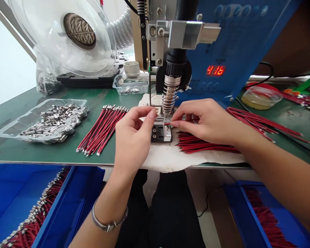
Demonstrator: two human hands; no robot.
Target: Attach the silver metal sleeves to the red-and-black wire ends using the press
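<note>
My left hand is closed in a pinch at the left of a small black jig. Whatever is between its fingertips is too small to name. My right hand pinches a short bit of red wire just above the jig's white block. Over the jig hangs the soldering head with its coiled spring. Beneath my right hand lies a bundle of red and black wires on a white cloth. Left of my left hand rest wires with metal ends.
A clear tray of small metal cylinders stands at the left, with a smaller clear tray behind. The blue machine reads 416. More wires lie right. Blue bins hold wires below the table edge.
</note>
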